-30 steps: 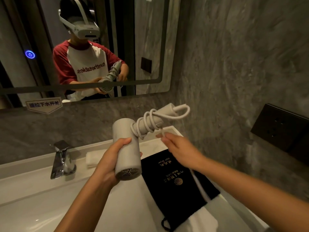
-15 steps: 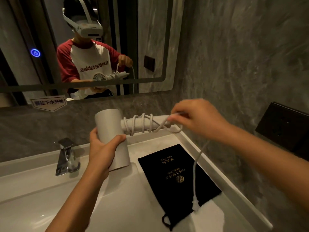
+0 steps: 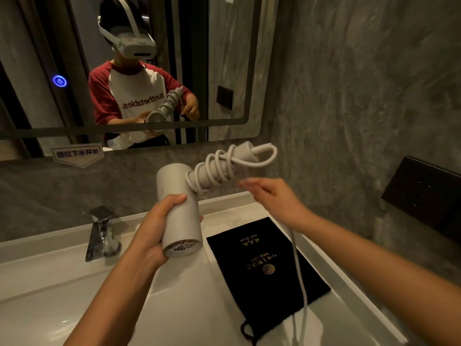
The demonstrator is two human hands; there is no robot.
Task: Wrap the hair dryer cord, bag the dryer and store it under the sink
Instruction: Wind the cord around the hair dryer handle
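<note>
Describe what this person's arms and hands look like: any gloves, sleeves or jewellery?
Both hands, left hand and right hand, are bare: no gloves, rings, watch or bracelet show. The forearms are uncovered too. The mirror shows short dark red sleeves ending above the elbow on a white-bodied T-shirt.

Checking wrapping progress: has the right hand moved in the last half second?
Yes. The right hand dropped from the dryer's handle tip toward the black bag, nearer the counter.
</note>
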